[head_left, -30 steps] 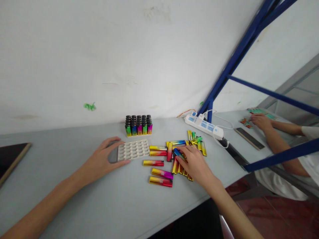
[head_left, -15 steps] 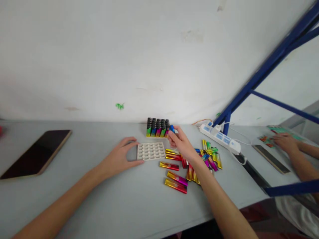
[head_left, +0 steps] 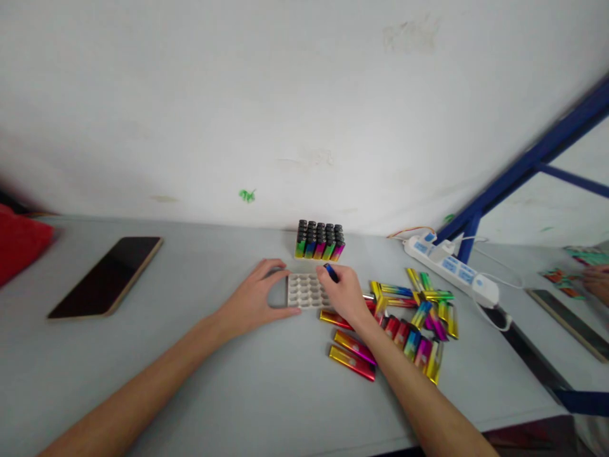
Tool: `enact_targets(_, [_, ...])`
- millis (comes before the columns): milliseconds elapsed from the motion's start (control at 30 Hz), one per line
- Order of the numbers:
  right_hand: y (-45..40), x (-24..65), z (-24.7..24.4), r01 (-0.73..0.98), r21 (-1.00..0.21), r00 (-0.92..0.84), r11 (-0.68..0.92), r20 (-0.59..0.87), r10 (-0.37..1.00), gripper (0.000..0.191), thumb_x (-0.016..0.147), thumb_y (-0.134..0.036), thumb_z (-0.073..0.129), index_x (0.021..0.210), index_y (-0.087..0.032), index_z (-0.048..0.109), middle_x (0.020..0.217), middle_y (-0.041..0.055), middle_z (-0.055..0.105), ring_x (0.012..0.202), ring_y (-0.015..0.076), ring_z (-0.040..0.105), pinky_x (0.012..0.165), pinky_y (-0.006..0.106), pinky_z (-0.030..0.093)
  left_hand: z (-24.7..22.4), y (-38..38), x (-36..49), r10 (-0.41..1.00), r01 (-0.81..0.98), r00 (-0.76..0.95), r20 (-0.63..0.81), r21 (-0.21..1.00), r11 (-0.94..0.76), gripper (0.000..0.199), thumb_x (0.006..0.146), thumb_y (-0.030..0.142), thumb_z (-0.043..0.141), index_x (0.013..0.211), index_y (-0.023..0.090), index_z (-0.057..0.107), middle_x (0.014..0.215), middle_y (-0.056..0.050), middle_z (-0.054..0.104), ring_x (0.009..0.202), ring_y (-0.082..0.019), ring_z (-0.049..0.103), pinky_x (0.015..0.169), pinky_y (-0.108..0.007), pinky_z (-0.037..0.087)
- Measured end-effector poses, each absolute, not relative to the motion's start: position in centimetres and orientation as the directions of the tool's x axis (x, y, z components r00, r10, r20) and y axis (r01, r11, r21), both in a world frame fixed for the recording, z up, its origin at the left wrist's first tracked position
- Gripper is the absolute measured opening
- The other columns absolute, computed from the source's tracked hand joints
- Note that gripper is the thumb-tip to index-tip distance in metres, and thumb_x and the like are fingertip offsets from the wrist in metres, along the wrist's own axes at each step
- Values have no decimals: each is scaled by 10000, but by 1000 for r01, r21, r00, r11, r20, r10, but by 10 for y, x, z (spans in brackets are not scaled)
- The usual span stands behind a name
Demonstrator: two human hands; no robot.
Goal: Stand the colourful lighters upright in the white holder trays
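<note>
My left hand (head_left: 259, 295) spans the left end of a pale tray (head_left: 299, 292) with rows of cupped holes, its thumb at the near edge and fingers at the far corner. Pinched in my right hand (head_left: 346, 293) is a lighter (head_left: 331, 273) with a blue end sticking up; the hand hides the rest of it. That hand is over the tray's right end; whether the lighter touches the tray I cannot tell. Behind stands a block of upright lighters (head_left: 320, 242) with black tops. Loose shiny lighters (head_left: 352, 363) lie around my right wrist and forearm.
A dark-screened phone (head_left: 107, 276) lies at left, with a red object (head_left: 21, 244) beyond it. On the right are a white power strip (head_left: 451, 270) with cables and a blue metal frame (head_left: 504, 181). Another person's hand (head_left: 597, 282) shows at the far right edge.
My right hand has brought the lighter from beside the upright block down over the tray's right end. My left hand has stayed at the tray. The view has shifted.
</note>
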State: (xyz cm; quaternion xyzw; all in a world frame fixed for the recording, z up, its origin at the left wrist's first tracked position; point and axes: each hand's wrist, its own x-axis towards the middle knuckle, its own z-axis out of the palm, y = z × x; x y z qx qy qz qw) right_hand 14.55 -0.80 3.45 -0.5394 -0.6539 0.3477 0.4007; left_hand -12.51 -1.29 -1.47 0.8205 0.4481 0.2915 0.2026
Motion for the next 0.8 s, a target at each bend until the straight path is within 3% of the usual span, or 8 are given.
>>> enact_targets(100, [-8, 144, 34, 426, -886, -93, 185, 160, 983, 533, 967, -702, 598, 653, -326, 388, 652, -41, 388, 672, 165, 393, 658, 337, 323, -15, -14, -127, 855, 623, 429, 293, 590, -514, 834, 991, 887, 974, 1558, 283, 880, 1721, -160, 767, 1627, -467, 734, 1470, -622, 605])
enact_targets(233, [-8, 144, 31, 414, -888, -70, 200, 188, 980, 565, 1016, -758, 610, 701, -323, 432, 671, -39, 463, 692, 182, 461, 673, 334, 373, -14, -15, -130, 850, 619, 438, 291, 589, -520, 822, 1001, 868, 977, 1567, 282, 871, 1726, -158, 768, 1630, -459, 735, 1479, -611, 596])
enact_targets(400, [-8, 146, 27, 378, -877, -166, 297, 252, 953, 531, 1219, -780, 566, 984, -306, 617, 824, -14, 667, 814, 237, 651, 736, 331, 520, -13, -15, -132, 851, 604, 445, 278, 609, -514, 815, 973, 803, 1037, 1578, 281, 875, 1760, -164, 760, 1649, -460, 736, 1495, -625, 579])
enact_targets(567, [-8, 148, 25, 473, -681, -335, 558, 447, 829, 532, 1310, -709, 554, 1000, -292, 666, 1041, 104, 782, 1031, 300, 764, 951, 405, 645, -14, -11, -134, 867, 591, 430, 253, 647, -482, 855, 899, 798, 1109, 1554, 286, 909, 1774, -176, 762, 1630, -473, 769, 1483, -655, 593])
enact_targets(700, [-7, 148, 20, 526, -633, -410, 568, 397, 821, 535, 1341, -648, 596, 939, -297, 628, 868, 49, 752, 846, 263, 738, 827, 355, 603, -16, -8, -135, 871, 581, 420, 254, 662, -473, 874, 828, 790, 1163, 1517, 304, 933, 1761, -156, 780, 1606, -471, 790, 1478, -649, 601])
enact_targets(800, [-4, 146, 13, 534, -610, -444, 586, 388, 808, 440, 1351, -558, 627, 1014, -281, 683, 937, 70, 824, 873, 272, 791, 848, 357, 623, -16, -7, -135, 866, 571, 427, 261, 665, -482, 867, 825, 773, 1171, 1519, 311, 930, 1731, -136, 802, 1596, -454, 795, 1477, -625, 604])
